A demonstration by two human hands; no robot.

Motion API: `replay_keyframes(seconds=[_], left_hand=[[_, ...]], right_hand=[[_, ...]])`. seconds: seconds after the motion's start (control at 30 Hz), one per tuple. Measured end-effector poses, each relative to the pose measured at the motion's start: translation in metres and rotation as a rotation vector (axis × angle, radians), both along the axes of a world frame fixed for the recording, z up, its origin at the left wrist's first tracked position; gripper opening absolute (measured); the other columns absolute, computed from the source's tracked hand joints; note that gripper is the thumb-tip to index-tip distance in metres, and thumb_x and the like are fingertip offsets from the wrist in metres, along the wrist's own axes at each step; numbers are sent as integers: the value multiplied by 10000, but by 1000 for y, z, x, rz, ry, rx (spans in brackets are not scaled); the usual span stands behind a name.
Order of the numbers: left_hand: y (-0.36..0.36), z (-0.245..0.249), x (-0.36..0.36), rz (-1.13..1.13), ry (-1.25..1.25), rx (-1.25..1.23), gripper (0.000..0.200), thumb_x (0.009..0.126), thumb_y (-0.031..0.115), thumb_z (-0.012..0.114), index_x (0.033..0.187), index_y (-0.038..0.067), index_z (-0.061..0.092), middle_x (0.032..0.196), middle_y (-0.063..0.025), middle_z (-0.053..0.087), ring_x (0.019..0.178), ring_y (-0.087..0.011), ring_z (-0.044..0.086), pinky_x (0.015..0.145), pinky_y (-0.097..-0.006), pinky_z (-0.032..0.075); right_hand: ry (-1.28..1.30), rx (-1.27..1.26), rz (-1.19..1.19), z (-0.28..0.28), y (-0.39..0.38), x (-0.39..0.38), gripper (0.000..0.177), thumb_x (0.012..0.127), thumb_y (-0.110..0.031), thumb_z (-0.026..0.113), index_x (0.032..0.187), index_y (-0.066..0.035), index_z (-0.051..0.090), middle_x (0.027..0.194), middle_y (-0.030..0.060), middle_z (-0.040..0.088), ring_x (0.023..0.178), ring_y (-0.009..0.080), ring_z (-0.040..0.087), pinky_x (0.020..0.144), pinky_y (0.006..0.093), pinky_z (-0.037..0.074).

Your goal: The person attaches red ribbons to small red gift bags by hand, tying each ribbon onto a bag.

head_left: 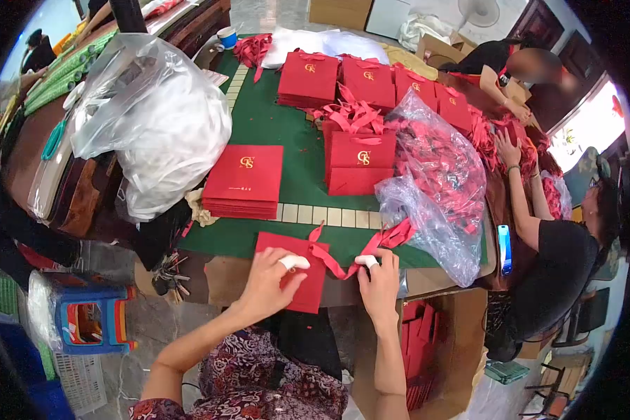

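Observation:
A flat red paper bag (pixel 304 297) lies at the near table edge, its lower end jutting past the edge. My left hand (pixel 276 280) rests on it, thumb and wrapped index finger apart over the gold mark. Red ribbon (pixel 336 269) runs from the bag's upper right side to my right hand (pixel 379 287). The thumb and fingers of that hand pinch the ribbon, and more of it trails up to the right. White wrapping covers a finger on each hand. Just beyond my left hand sits a stack of red bags (pixel 241 183) with gold lettering.
Upright red bags (pixel 360 161) and a plastic sack of red ribbons (pixel 441 147) stand on the green table (pixel 259 126). A clear bag of white material (pixel 168 133) is at left. Below right is a cardboard box (pixel 462 336) of red pieces. Co-workers (pixel 560 259) sit at right.

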State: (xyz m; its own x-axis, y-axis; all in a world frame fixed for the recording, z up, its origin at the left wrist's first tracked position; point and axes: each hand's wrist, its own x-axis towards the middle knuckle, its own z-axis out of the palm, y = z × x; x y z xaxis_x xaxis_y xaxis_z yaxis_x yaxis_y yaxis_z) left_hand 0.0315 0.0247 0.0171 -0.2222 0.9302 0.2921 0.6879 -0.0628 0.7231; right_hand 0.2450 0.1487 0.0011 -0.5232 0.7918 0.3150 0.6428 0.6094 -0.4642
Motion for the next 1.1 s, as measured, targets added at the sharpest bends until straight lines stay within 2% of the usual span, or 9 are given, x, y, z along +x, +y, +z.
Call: replay_keyframes(seconds=[0.13,0.2,0.3,0.33,0.6,0.8,0.83,0.93,1.1], left_hand=[[-3,-7,17,-46,-21,-61,284,823,146,750,1097,94,701,1012,-124,673,1009,-330,606,873,-421,466],[-1,-5,25,-115,-283,-103,348,862,196,733,1177,59,675,991,-144,681,911,-282,653,824,-394,503],[2,8,29,-151,-557,-346,408,876,200,740,1237,37,643,932,-115,698,743,-194,668,717,-331,538],[5,-8,35,-215,-753,-191,390,894,175,727,1236,19,624,871,-62,699,667,-103,633,641,-272,522],[-12,-25,10,-225,-1261,-441,215,951,143,669,1139,53,616,897,0,694,760,-73,631,687,-231,505],[-11,-34,-7,-189,-1870,-527,202,978,152,643,1175,107,625,1015,15,673,891,-83,636,763,-223,514],[-10,-40,-5,-187,-1873,-522,202,978,152,643,1175,107,625,1015,15,673,891,-83,636,763,-223,514],[-8,-41,4,-364,-1976,-526,192,995,179,618,1175,113,626,1043,16,667,948,-82,636,795,-236,526],[-16,-15,2,-529,-1516,-714,200,988,220,635,1110,62,628,970,-18,689,843,-109,668,769,-256,538]], right_hand=[[12,48,10,13,-6,-6,174,813,-31,697,985,-58,706,958,116,634,912,287,611,780,384,493],[149,-391,-58,25,-16,-12,121,861,-51,694,981,-33,696,804,80,673,736,173,641,663,315,500],[341,-551,-31,38,-28,-31,133,886,-88,685,990,-5,685,717,73,678,632,140,647,604,303,507],[400,-607,-17,36,-29,-36,123,895,-75,671,992,0,683,755,74,699,669,96,643,605,274,506],[437,-645,23,37,-35,-62,148,870,-63,702,1008,-13,687,806,76,699,692,117,650,620,274,521],[362,-229,324,39,-48,-39,244,826,28,720,1052,-61,701,1086,104,600,944,213,632,810,305,513],[440,-469,191,40,-59,-39,273,788,25,743,1034,-94,725,1107,86,601,1010,264,617,868,350,504],[258,29,455,44,-59,-38,273,746,37,752,980,-104,739,1105,76,632,1010,311,632,882,425,515],[565,-196,439,56,-73,-22,276,781,127,662,975,-63,711,889,97,664,868,275,691,794,381,551]])
